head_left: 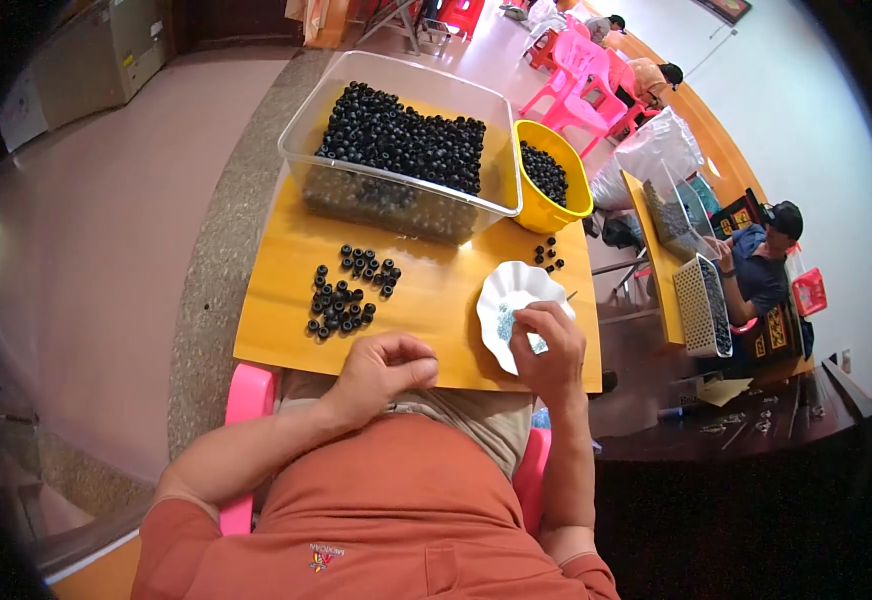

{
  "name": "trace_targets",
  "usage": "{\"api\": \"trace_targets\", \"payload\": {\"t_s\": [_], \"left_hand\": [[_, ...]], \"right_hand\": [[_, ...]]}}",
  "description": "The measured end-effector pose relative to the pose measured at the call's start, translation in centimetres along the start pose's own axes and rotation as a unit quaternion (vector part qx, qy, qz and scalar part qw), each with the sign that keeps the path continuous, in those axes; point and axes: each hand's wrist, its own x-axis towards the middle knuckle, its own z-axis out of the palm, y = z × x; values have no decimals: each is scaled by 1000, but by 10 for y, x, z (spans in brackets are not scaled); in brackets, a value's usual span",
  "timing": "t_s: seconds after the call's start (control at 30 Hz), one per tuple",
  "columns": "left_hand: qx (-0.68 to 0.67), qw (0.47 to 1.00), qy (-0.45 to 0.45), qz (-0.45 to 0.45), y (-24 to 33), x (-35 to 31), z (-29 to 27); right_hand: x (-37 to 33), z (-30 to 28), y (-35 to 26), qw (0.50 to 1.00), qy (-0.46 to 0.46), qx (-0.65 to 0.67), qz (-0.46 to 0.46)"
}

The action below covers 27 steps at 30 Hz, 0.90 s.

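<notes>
My right hand (553,352) is over a white scalloped dish (493,292), with thumb and fingertips together above the small pale-blue pieces (505,320) inside. Whatever it pinches, if anything, is too small to make out. Close to the table's front edge, my left hand (388,372) is closed, its thumb pressed against curled fingers. That grip hides anything within it. Beyond the left hand, several black round pieces with holes (341,300), like large beads, lie loose on the yellow table (421,290). A smaller group of black pieces (546,255) lies just behind the dish.
A clear plastic bin (396,165) full of black pieces stands at the table's back, beside a yellow tub (566,205) holding more. To the right, a person in a dark cap (766,260) sits by a white perforated basket (698,305). Pink chairs (581,80) stand farther back.
</notes>
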Motion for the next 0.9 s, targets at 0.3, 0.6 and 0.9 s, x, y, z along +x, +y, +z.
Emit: {"api": "trace_targets", "payload": {"t_s": [0.3, 0.6, 0.9], "left_hand": [[214, 865, -408, 198, 7, -5, 93], [139, 871, -444, 158, -4, -4, 126], [263, 929, -106, 236, 11, 37, 53]], "right_hand": [[67, 43, -31, 964, 143, 217, 65], [131, 46, -53, 969, 151, 197, 13], [120, 16, -43, 951, 181, 218, 122]]}}
